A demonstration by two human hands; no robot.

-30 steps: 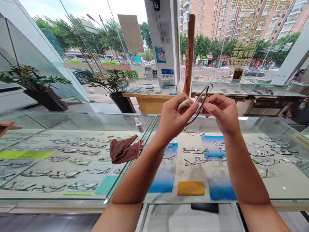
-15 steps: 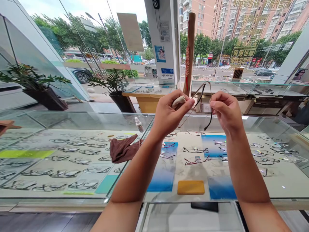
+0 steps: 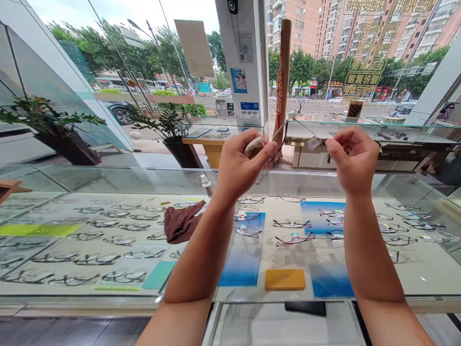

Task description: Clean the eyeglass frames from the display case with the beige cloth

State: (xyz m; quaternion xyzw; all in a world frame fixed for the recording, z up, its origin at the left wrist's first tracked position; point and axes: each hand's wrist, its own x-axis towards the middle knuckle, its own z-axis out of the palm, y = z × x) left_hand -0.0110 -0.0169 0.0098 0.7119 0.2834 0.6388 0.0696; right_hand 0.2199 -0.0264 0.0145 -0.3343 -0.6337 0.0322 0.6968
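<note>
My left hand (image 3: pixel 239 166) is raised above the glass counter, closed on a pair of thin-rimmed eyeglasses (image 3: pixel 277 132). A small whitish wad (image 3: pixel 254 146), its material unclear, is also tucked in its fingers. My right hand (image 3: pixel 355 161) pinches the end of one thin temple of the eyeglasses, which slants between the two hands. A dark tip shows just below the right thumb. Much of the frame is hidden behind the left fingers. Below and left lies a crumpled brown cloth (image 3: pixel 183 223) on the counter, near a small white spray bottle (image 3: pixel 207 185).
Rows of eyeglasses (image 3: pixel 291 223) fill the glass display counter (image 3: pixel 284 290) beneath my arms. A yellow case (image 3: pixel 284 279) and blue sheets lie among them. A dark phone-like object (image 3: pixel 305 308) is close to me. Beyond are potted plants (image 3: pixel 176 139) and a wooden post (image 3: pixel 284 72).
My right hand has moved right, swinging the temple outward from the left hand. My left hand has shifted slightly left, still holding the eyeglasses and the whitish wad.
</note>
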